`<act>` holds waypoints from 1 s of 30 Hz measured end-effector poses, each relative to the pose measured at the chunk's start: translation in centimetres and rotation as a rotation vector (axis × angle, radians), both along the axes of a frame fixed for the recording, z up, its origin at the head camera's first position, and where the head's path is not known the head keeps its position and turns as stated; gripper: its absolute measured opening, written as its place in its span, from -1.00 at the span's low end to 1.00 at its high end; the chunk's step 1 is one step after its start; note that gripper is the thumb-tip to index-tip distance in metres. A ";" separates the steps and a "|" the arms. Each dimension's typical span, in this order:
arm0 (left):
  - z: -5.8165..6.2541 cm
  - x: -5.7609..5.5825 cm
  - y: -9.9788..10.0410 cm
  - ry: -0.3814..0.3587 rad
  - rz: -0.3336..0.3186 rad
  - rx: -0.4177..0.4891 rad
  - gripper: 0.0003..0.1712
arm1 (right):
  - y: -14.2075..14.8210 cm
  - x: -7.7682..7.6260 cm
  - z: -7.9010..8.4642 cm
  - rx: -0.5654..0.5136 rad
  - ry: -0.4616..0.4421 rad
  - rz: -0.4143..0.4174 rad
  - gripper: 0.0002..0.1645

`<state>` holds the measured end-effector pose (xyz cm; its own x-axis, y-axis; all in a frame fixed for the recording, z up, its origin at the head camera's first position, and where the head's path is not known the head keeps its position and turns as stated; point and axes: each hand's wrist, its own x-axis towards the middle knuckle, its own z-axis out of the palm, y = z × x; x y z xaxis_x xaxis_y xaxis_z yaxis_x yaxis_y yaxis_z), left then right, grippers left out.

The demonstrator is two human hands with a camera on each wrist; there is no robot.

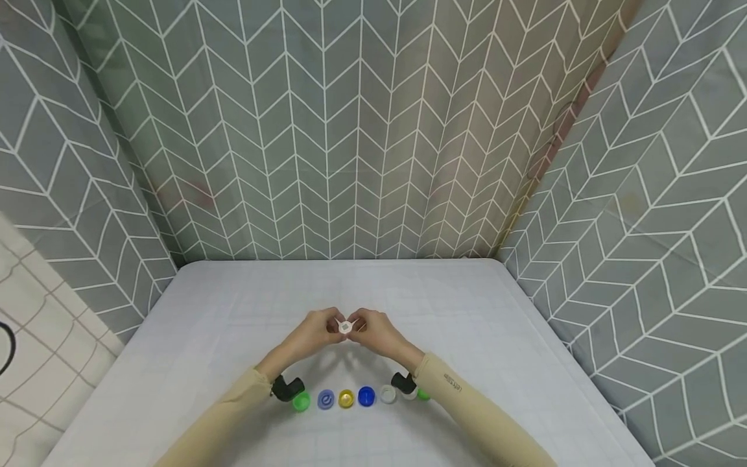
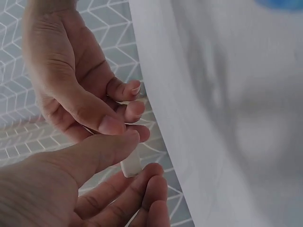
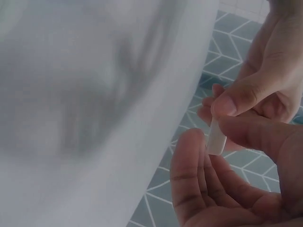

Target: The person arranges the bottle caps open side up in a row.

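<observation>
Over the middle of the white table, my left hand (image 1: 318,331) and right hand (image 1: 373,332) meet fingertip to fingertip. Between them they pinch a small white disc (image 1: 345,327) that looks like a bottle cap, its face marked with a grey patch. Seen edge-on in the left wrist view, the white disc (image 2: 131,163) sits between the left thumb and fingers, with the right thumb and fingertips close against it. From the right wrist, the white disc (image 3: 217,138) shows below both thumbs, and the fingers cover much of it.
Nearer me on the white table (image 1: 245,285) lies a row of bottle caps: a green cap (image 1: 301,401), a pale blue cap (image 1: 325,399), a yellow cap (image 1: 346,398), a blue cap (image 1: 366,396) and several more. Black wrist cameras (image 1: 288,388) overlap the row's ends. Patterned curtains surround the table.
</observation>
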<state>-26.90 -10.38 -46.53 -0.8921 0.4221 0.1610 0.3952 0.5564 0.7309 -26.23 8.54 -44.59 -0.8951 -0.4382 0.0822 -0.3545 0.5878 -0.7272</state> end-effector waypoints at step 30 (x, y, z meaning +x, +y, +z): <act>0.7 2.7 3.0 0.006 -0.032 0.054 -0.74 | 4.2 3.1 0.1 -0.173 -0.036 -0.022 -0.67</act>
